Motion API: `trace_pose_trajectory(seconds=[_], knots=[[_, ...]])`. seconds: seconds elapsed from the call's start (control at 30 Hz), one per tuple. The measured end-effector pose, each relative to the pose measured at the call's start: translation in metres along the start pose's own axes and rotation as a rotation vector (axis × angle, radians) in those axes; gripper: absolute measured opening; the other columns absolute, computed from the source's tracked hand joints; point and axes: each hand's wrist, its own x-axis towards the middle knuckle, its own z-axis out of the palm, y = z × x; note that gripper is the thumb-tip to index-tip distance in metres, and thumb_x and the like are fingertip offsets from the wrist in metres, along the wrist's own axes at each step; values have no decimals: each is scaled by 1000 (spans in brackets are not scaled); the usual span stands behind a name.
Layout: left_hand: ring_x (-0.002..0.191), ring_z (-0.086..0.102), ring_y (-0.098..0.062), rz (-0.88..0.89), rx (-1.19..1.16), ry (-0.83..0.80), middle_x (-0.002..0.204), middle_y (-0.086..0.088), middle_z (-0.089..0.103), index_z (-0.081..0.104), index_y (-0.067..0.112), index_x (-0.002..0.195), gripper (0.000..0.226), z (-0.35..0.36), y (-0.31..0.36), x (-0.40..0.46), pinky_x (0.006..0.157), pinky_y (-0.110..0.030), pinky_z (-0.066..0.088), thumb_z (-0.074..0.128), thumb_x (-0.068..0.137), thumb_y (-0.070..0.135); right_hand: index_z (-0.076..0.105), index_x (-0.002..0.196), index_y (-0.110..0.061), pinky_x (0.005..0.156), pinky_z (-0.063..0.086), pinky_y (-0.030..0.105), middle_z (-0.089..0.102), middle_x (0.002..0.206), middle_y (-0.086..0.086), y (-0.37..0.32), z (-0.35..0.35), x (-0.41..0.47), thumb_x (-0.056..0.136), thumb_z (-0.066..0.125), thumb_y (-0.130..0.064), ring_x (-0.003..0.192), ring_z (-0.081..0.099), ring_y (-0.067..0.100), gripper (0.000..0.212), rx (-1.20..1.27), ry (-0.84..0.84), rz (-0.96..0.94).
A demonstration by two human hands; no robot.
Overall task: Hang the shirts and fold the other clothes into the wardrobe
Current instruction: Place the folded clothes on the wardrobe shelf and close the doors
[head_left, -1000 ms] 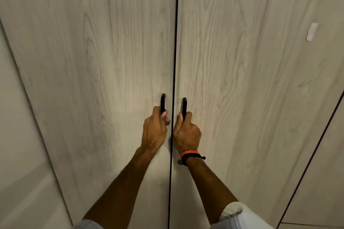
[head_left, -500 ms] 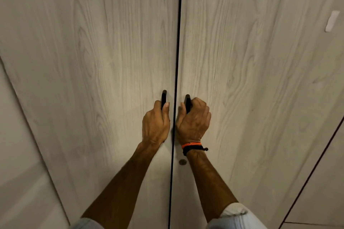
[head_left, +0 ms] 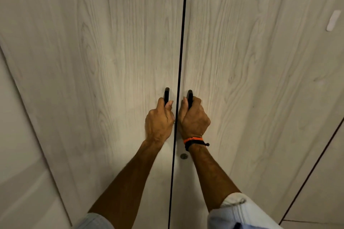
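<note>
Both wardrobe handles are now wrapped: the left hand (head_left: pixel 159 121) is curled shut around the left handle (head_left: pixel 166 95), and the right hand (head_left: pixel 193 119), regripped, around the right handle (head_left: pixel 189 97). The doors (head_left: pixel 111 61) remain closed beyond the fingers; opening seems imminent. No clothes are visible.

Left hand (head_left: pixel 159 121) and right hand (head_left: pixel 193 120) fisted, arms outstretched

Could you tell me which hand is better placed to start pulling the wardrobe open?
Neither clearly: the left hand grips the left handle and the right hand grips the right handle, so each is placed for its own door. The doors look closed; both could pull together.
</note>
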Motion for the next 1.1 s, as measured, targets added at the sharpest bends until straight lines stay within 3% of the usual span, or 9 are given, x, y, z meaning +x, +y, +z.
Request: trace_pose_trajectory(seconds=[0.1, 0.2, 0.37, 0.53, 0.6, 0.73, 0.87, 1.0, 1.1], knots=[[37, 46, -15, 115, 75, 60, 51, 1, 52, 57, 5, 102, 58, -10, 8, 1, 34, -25, 34, 23, 101, 53, 62, 90, -11, 36, 34, 20, 52, 50, -1, 5, -3, -9, 100, 38, -44, 35, 45, 15, 42, -80, -49, -37], [33, 29, -9, 189, 202, 131, 45, 3, 40, 59, 1, 94, 51, -10, 9, 3, 37, -13, 15, 26, 105, 40, 64, 91, -12, 36, 34, 20, 51, 49, -1, 12, 0, -12, 99, 42, -42, 34, 43, 15, 38, -123, -42, -67], [33, 26, -8, 222, 229, 202, 43, 1, 42, 59, 2, 90, 56, -1, 1, 5, 35, -18, 21, 22, 107, 41, 66, 92, -10, 39, 31, 19, 51, 51, -1, 13, 9, -14, 99, 43, -40, 36, 42, 13, 38, -111, 16, -67], [33, 29, -7, 160, 202, 119, 47, 6, 37, 58, 2, 98, 55, -5, 4, 4, 35, -14, 18, 23, 106, 44, 64, 93, -11, 36, 34, 20, 52, 52, 0, 10, 4, -13, 98, 43, -41, 37, 44, 14, 36, -124, -51, -33], [36, 41, -12, 96, 158, 43, 50, 3, 46, 55, 3, 106, 59, -8, 6, 1, 34, -19, 29, 21, 102, 50, 62, 96, -12, 36, 39, 24, 54, 55, 1, 7, -3, -13, 98, 43, -43, 39, 48, 16, 36, -121, -102, -3], [62, 64, -23, -84, 67, -211, 76, -7, 68, 45, 12, 116, 61, -20, 14, -3, 58, -42, 56, 17, 94, 61, 56, 107, -10, 48, 45, 34, 61, 68, 6, 4, -24, -12, 101, 47, -42, 56, 57, 23, 34, -66, -330, 57], [82, 64, -20, -171, -35, -289, 101, -7, 67, 46, 10, 121, 37, -39, 28, -16, 63, -28, 50, 46, 101, 41, 50, 117, -12, 70, 54, 40, 67, 91, 8, 1, -56, -6, 98, 53, -43, 81, 64, 27, 36, 48, -581, 119], [108, 58, -24, -248, -61, -219, 125, -10, 55, 46, 10, 130, 51, -54, 43, -28, 87, -31, 48, 68, 90, 34, 45, 134, -11, 97, 50, 37, 64, 125, 10, -4, -93, -1, 92, 67, -28, 114, 60, 25, 51, 190, -741, 212], [111, 57, -23, -228, -76, -233, 131, -9, 50, 48, 13, 129, 52, -65, 62, -44, 93, -37, 51, 72, 87, 33, 46, 132, -13, 95, 51, 35, 64, 122, 6, 0, -129, -4, 90, 69, -24, 111, 60, 21, 49, 191, -720, 232]])
